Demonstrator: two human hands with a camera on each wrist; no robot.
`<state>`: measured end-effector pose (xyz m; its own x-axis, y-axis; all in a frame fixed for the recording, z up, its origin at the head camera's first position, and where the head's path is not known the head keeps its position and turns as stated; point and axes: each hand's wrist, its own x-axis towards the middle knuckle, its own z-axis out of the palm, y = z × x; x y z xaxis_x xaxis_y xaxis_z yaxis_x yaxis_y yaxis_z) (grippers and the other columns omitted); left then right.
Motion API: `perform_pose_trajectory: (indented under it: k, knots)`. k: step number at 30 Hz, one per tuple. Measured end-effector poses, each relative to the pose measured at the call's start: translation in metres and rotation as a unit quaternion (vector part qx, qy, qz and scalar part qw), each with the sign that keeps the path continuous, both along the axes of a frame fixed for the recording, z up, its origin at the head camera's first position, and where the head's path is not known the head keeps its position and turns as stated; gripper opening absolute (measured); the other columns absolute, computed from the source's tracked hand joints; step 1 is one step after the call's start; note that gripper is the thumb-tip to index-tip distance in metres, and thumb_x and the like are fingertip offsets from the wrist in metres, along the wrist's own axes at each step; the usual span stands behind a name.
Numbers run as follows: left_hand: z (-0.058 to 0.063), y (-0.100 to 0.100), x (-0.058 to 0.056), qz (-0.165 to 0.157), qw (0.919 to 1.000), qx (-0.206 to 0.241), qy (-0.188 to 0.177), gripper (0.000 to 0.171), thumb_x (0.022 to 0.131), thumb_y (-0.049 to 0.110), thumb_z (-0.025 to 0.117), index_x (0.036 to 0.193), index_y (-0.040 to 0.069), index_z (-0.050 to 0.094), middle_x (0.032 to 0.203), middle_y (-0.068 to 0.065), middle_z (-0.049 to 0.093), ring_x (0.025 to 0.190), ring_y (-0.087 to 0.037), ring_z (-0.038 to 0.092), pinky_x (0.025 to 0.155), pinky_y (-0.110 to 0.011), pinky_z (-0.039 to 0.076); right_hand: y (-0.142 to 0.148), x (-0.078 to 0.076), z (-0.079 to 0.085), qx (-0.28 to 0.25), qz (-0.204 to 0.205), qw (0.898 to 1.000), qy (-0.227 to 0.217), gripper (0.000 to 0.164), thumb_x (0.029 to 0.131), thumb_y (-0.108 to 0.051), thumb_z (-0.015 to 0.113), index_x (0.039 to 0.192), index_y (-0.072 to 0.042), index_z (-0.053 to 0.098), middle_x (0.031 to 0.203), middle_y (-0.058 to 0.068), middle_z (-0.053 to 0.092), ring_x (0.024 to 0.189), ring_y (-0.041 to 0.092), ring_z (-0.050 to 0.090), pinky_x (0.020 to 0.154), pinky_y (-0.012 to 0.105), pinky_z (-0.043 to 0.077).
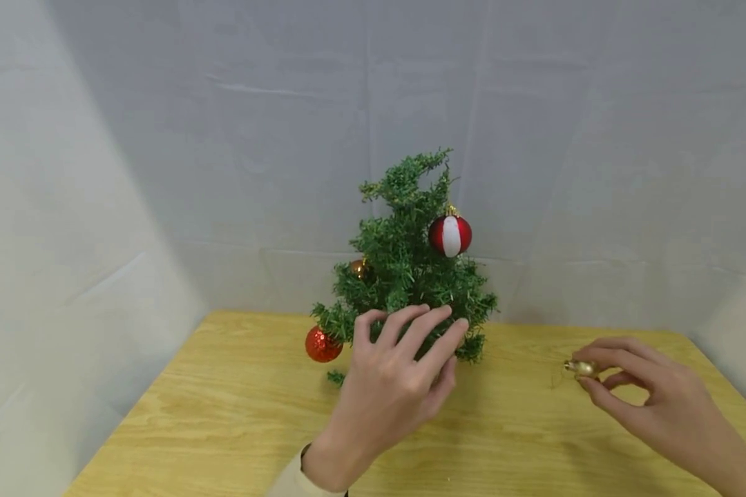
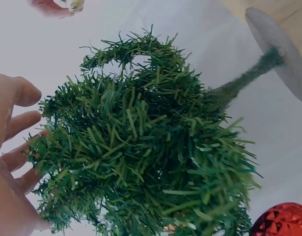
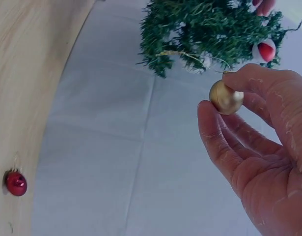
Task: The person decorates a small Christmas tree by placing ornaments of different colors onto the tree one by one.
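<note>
A small artificial Christmas tree (image 1: 404,262) stands on the wooden table. My left hand (image 1: 398,373) is in front of its lower branches with fingers spread, and the fingertips (image 2: 27,123) reach the greenery in the left wrist view. My right hand (image 1: 659,397), to the right of the tree, pinches a small gold bauble (image 3: 226,97) between thumb and fingers. A thin hanging loop (image 3: 190,56) trails from the bauble's cap. On the tree hang a red-and-white bauble (image 1: 450,236) at upper right, a red glittery bauble (image 1: 324,344) at lower left and a gold-brown bauble (image 1: 358,268), partly hidden.
A small red bauble (image 3: 16,183) lies on the table in the right wrist view. The tree's round base (image 2: 276,54) shows in the left wrist view. Pale sheeting (image 1: 255,138) hangs behind and beside the wooden table (image 1: 224,400).
</note>
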<state>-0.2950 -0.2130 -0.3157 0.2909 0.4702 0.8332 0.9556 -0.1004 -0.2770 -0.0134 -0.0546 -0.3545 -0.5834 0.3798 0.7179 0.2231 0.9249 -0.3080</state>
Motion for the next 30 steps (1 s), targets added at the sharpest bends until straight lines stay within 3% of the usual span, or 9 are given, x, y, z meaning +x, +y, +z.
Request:
perform_pose_trajectory:
  k: [7,15,19,22,30]
  knots:
    - [-0.005,-0.007,-0.006,-0.045,0.999,0.004,0.005,0.027,0.093,0.023,0.06,0.113,0.025,0.078,0.116,0.004,0.074,0.107,-0.018,0.068,0.084,-0.043,0.05,-0.008,-0.007,0.008,0.028,0.033,0.999,0.018,0.063,0.058,0.018,0.085,0.11,-0.017,0.075,0.108,-0.006,0.069,0.081,-0.012,0.065,0.07,0.007,0.054]
    - [-0.01,-0.012,-0.01,-0.112,0.9934,0.022,0.009,0.026,0.097,0.023,0.055,0.108,0.025,0.079,0.103,0.008,0.076,0.099,-0.014,0.069,0.082,-0.037,0.05,-0.024,-0.015,0.021,0.018,0.047,0.999,0.006,0.052,0.068,0.013,0.083,0.112,-0.015,0.076,0.109,-0.002,0.069,0.076,-0.011,0.063,0.067,0.008,0.052]
    - [-0.011,-0.013,-0.008,-0.141,0.9894,0.032,0.004,0.026,0.097,0.021,0.055,0.107,0.024,0.08,0.1,0.008,0.077,0.096,-0.013,0.069,0.081,-0.034,0.051,-0.028,-0.023,0.024,0.027,0.064,0.997,0.033,0.021,0.092,-0.023,0.077,0.11,-0.013,0.077,0.109,0.0,0.07,0.074,-0.011,0.062,0.063,0.008,0.049]
    - [-0.012,-0.013,-0.006,-0.157,0.9872,0.022,-0.01,0.023,0.094,0.019,0.06,0.106,0.022,0.079,0.1,0.008,0.076,0.096,-0.013,0.069,0.081,-0.032,0.051,-0.03,-0.03,0.025,0.05,0.081,0.993,0.066,0.042,0.099,-0.047,0.059,0.108,-0.011,0.077,0.108,0.0,0.071,0.072,-0.011,0.062,0.061,0.008,0.046]
    - [-0.017,-0.014,0.001,-0.166,0.9845,-0.016,-0.052,0.026,0.083,0.019,0.076,0.109,0.023,0.078,0.102,0.009,0.075,0.098,-0.009,0.068,0.084,-0.028,0.05,-0.041,-0.043,0.032,0.054,0.114,0.988,0.084,0.037,0.099,-0.043,0.062,0.108,-0.011,0.077,0.11,-0.002,0.07,0.074,-0.01,0.064,0.058,0.01,0.039]
